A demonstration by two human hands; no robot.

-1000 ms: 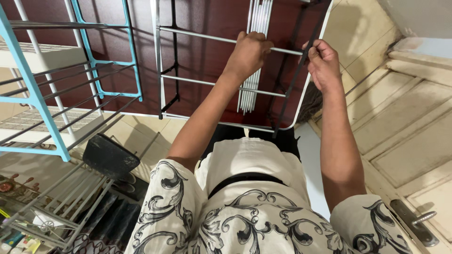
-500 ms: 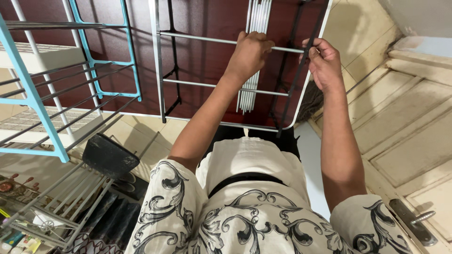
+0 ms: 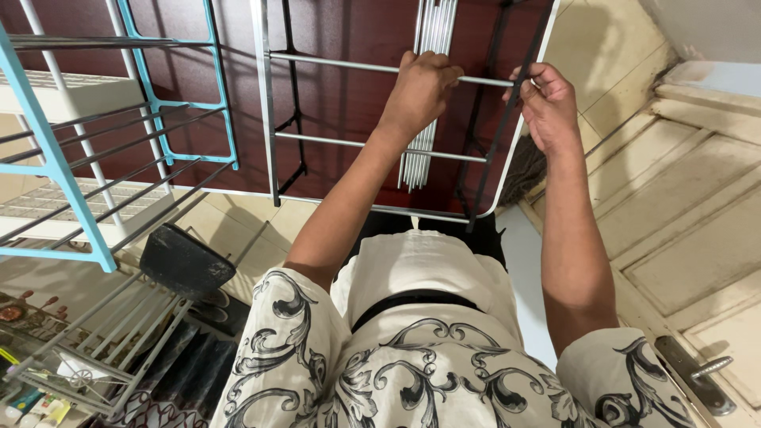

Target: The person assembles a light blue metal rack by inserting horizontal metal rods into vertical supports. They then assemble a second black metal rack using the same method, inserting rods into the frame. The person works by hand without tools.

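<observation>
The thin silver metal rod (image 3: 380,68) lies flat and runs sideways, from the tall silver side post (image 3: 262,103) on the left over to the thin black metal side bar (image 3: 498,135) on the right. Its long way goes from left to right, right under the fingers of both hands. The left hand (image 3: 422,89) sits on top of the rod near its right end, and its fingers (image 3: 434,65) are curled tight round the rod. The right hand (image 3: 547,101) is just beside it, and its fingers (image 3: 529,82) are pinched shut on the black bar, right where the end of the rod meets that bar. So the rod's end lies between the two hands, and the right hand is the nearer one to the meeting spot. A bundle of loose silver rods (image 3: 428,95) lies under the left hand, pointing toward and away from the person, and it crosses below the held rod. A second silver rod (image 3: 349,144) runs sideways lower down, closer to the person than the fingers. All of this lies on a dark red-brown counter with a white edge (image 3: 341,119). Far to the left of the fingers stands a light blue metal rack with white shelves (image 3: 55,158). Below that is a black pad (image 3: 186,260). To the right of the fingers is a cream wooden door (image 3: 697,230) with a silver handle (image 3: 697,380).
</observation>
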